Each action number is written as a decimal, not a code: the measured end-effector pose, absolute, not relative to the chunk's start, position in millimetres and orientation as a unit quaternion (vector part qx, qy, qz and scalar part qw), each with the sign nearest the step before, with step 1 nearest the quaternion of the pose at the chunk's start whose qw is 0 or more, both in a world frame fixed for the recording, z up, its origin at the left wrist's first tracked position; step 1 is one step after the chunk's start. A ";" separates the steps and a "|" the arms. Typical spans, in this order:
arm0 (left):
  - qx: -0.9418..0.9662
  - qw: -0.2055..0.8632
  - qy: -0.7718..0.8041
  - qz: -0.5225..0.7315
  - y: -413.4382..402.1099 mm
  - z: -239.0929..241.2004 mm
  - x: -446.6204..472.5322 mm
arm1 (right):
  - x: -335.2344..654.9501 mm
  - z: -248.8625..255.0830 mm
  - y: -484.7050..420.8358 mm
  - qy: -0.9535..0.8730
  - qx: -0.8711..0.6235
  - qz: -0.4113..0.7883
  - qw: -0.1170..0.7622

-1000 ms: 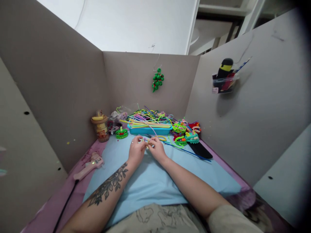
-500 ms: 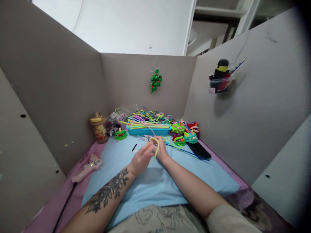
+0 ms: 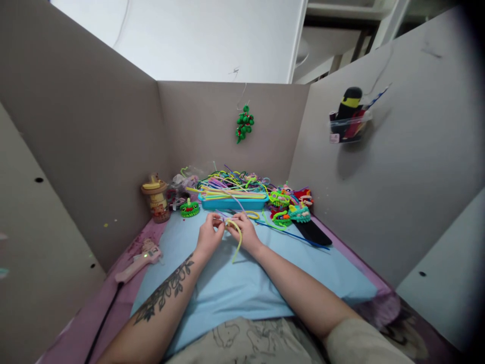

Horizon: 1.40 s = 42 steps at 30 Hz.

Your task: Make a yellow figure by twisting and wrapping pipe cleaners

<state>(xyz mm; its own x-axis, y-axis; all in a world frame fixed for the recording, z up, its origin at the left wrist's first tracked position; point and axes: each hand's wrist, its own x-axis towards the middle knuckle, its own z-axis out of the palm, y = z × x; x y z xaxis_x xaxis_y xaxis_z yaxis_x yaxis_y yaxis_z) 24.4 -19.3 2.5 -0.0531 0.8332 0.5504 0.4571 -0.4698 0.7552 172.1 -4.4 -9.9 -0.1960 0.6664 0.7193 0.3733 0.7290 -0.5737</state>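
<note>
Over the middle of the blue cloth (image 3: 227, 293), my left hand (image 3: 209, 236) and my right hand (image 3: 245, 233) meet, fingers closed on pipe cleaners. A yellow pipe cleaner (image 3: 239, 241) curves down between them, its free end toward me. Purple strands show at my fingertips, but how they join the yellow one is too small to make out. Just behind my hands stands a blue tray (image 3: 233, 203) heaped with pipe cleaners in many colours. A dark blue pipe cleaner (image 3: 295, 235) lies to the right of my right hand.
A pink glue gun (image 3: 138, 263) with a lit green light lies at left, its cord running toward me. Behind it is a lidded cup (image 3: 156, 202). Finished fuzzy figures (image 3: 299, 212) crowd the right back, near a black strip (image 3: 311, 232). Grey panels (image 3: 231, 136) enclose the table.
My left hand has moved left and turned, from lying across the right hand to pinching at its fingertips. The yellow pipe cleaner's hanging end has shifted slightly left and lower.
</note>
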 end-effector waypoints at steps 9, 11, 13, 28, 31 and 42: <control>0.628 0.217 0.499 0.557 -12.8 1.1 19.7 | 176.0 -8.5 -2.0 -0.722 -0.385 0.183 0.545; 0.659 0.138 0.479 0.563 -15.3 3.3 19.6 | 175.3 -8.8 -2.6 -0.726 -0.378 0.202 0.538; 0.694 0.057 0.458 0.552 -17.6 6.1 18.8 | 174.6 -9.1 -3.3 -0.733 -0.370 0.215 0.529; 0.768 0.061 0.439 0.462 -16.4 5.7 13.5 | 177.8 -15.1 -0.4 -0.717 -0.372 0.181 0.561; 0.803 0.040 0.415 0.427 -18.3 6.7 13.0 | 180.4 -12.7 0.3 -0.724 -0.377 0.155 0.556; 0.811 0.108 0.411 0.402 -20.3 12.9 14.0 | 183.0 -3.1 -2.0 -0.768 -0.361 0.127 0.513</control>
<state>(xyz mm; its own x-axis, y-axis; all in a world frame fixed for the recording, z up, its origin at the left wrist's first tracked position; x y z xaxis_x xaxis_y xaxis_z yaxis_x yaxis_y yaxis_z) 14.0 -20.3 12.9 0.3382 0.7540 0.5630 0.5795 -0.6383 0.5067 183.0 -2.0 -3.1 -0.2127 0.6854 0.6964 0.4254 0.7066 -0.5655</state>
